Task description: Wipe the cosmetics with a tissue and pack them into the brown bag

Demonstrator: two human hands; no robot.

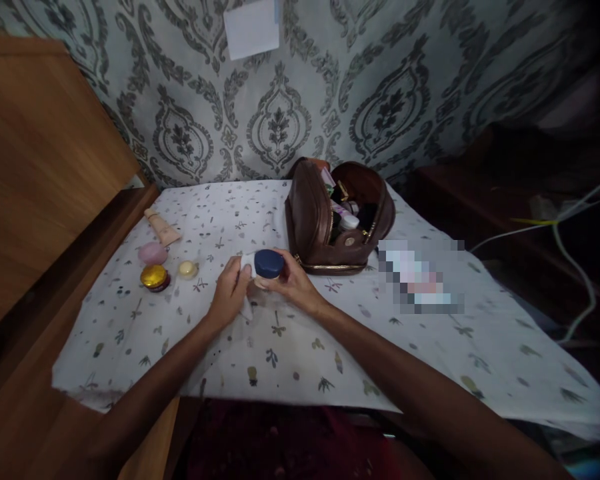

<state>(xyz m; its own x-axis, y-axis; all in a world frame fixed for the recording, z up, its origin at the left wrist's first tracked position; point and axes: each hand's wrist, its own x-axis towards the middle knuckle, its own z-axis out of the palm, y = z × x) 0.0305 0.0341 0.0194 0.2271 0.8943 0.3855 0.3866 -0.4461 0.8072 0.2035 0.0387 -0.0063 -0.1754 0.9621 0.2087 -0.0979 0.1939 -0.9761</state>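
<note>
A small jar with a dark blue lid (269,264) is held above the middle of the table. My right hand (295,283) grips it from the right side, fingers closed around it. A white cloth or wipe (248,308) is pinched in my left hand (230,290) and pressed against the jar's left side. To the left lie a jar with a gold lid (155,277), a pink egg-shaped item (153,253), a small cream-coloured round pot (187,269) and a peach squeeze tube (163,228).
A brown toiletry bag (307,220) stands unzipped behind my right hand, with several tubes and bottles inside. A blurred-out item (420,277) lies right of it. The table's patterned white cloth (280,363) reaches the front edge. A wooden panel (45,180) rises at the left.
</note>
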